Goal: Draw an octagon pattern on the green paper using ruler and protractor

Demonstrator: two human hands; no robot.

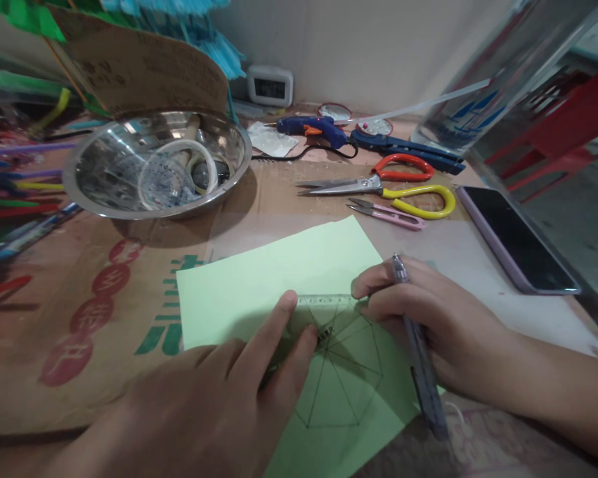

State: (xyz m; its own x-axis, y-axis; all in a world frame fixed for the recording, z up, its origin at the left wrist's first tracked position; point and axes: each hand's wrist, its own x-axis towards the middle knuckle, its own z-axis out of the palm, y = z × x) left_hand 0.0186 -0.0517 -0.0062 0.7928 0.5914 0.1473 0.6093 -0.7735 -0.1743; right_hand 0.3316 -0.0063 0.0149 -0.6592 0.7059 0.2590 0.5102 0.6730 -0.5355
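A light green sheet of paper lies on the table, with an octagon and crossing lines drawn on it. Across the drawing rests a clear ruler, partly hidden by fingers. My left hand holds it down at its left end, index finger stretched out and thumb lower down. A pen is tucked in the fingers of my right hand, its clip end pointing away and its lower end toward me. The right hand's thumb and index finger are at the ruler's right end.
Behind the paper are scissors, pink thread snips and a blue glue gun. A metal bowl with rings and small items stands left, a phone right. A small clock and a clear container are at the back.
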